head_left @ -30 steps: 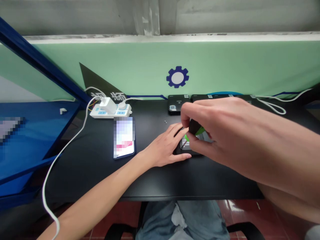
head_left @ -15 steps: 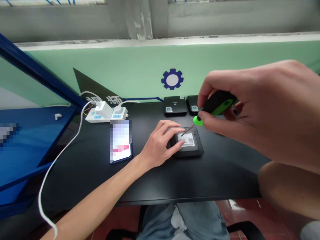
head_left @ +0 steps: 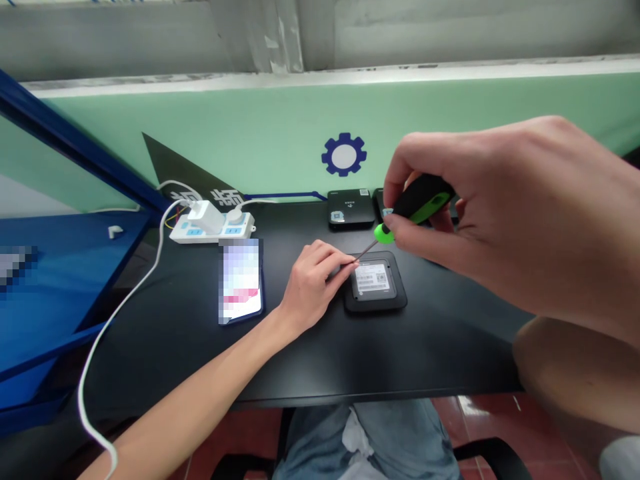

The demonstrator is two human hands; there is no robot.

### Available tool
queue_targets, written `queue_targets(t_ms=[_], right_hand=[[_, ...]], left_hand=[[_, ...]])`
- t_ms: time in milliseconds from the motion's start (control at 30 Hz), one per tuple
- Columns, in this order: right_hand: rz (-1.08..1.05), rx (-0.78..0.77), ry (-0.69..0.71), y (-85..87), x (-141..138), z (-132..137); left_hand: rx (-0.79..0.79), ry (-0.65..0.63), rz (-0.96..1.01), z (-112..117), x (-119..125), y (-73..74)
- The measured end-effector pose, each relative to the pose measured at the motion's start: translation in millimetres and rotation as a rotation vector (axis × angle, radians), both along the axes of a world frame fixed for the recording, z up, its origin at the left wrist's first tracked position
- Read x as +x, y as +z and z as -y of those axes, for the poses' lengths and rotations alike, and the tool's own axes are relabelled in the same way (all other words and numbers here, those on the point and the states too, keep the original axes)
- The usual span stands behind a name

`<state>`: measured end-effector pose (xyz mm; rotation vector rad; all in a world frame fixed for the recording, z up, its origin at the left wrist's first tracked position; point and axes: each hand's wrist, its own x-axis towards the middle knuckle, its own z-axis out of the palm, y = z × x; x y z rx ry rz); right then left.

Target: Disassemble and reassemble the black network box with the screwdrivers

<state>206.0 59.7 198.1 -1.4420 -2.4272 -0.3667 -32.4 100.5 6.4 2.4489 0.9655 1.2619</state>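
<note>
**Right hand** [head_left: 480, 207]: thumb and fingers pressed together around the handle of a small screwdriver [head_left: 417, 207], which is black with a green end and is pinched firmly. Long axis tilted, running down and to the person's left; the thin steel shaft [head_left: 369, 249] points at the upper-left corner of a black square device [head_left: 375, 305].

**Left hand** [head_left: 313, 287]: fingers curled and close together, fingertips [head_left: 347, 262] at that same corner, next to the shaft's tip. Whether they pinch anything cannot be told.

The device lies flat on a black desk [head_left: 300, 360], a white label [head_left: 373, 278] facing up, directly in front of the person. Near it: a second black device [head_left: 350, 208] beyond it, a phone [head_left: 240, 283] to its left, and a white power strip [head_left: 210, 230] beyond the phone.
</note>
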Motion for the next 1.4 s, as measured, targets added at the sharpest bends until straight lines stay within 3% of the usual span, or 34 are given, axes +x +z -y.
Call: queue_targets(t_ms=[200,400,600,767,1100,1233,1400], right_hand=[[-0.003,0.056,0.038,1.0,3,-7],[-0.001,0.084,0.012,4.3,1,-6],[0.008,0.104,-0.005,1.9,2,-5],[0.028,0.114,0.011,0.4,9,-7],[0.036,0.085,-0.073,0.6,11,-7],[0.023,0.080,-0.085,0.1,9,-6],[0.002,0.089,-0.072,1.9,10,-1]], left_hand=[[-0.061,0.098,0.044,0,-3,0.1],[-0.239,0.193,0.208,-3,-6,7.6],[-0.473,0.272,0.422,-14,-9,4.7],[-0.562,0.323,0.476,-17,-10,3.4],[-0.637,0.303,0.562,-16,-8,3.9],[-0.606,0.328,0.485,-15,-9,6.8],[-0.459,0.351,0.290,-19,-15,6.0]])
